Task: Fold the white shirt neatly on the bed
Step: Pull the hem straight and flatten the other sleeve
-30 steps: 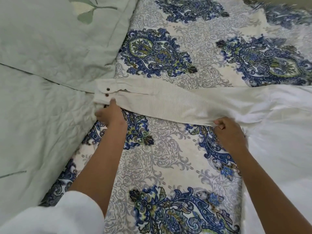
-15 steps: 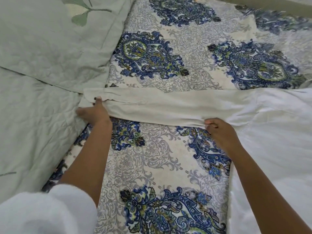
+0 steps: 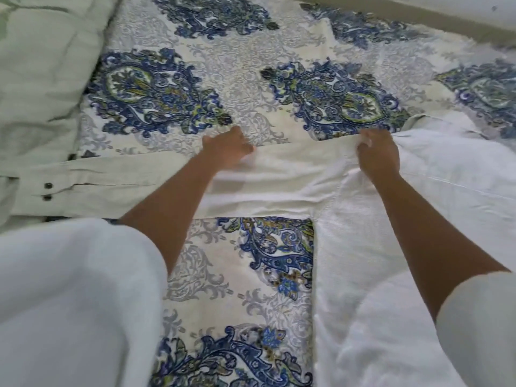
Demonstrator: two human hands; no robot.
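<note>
The white shirt (image 3: 363, 233) lies flat on the bed, its body at the right and one long sleeve (image 3: 117, 185) stretched out to the left, ending in a cuff with two dark buttons. My left hand (image 3: 227, 148) rests on the far edge of the sleeve near its middle, fingers curled onto the cloth. My right hand (image 3: 377, 153) pinches the shirt's fabric at the shoulder, where the sleeve joins the body.
The bed carries a white sheet with blue paisley medallions (image 3: 251, 88). A pale green pillow (image 3: 42, 65) and quilt lie along the left, under the cuff. The bed's far edge (image 3: 418, 20) runs across the top right. My white sleeves fill the lower corners.
Both hands have left the sleeve's near edge. The left went from the cuff to the sleeve's middle at its far edge, the right up to the shoulder. The view shifted closer.
</note>
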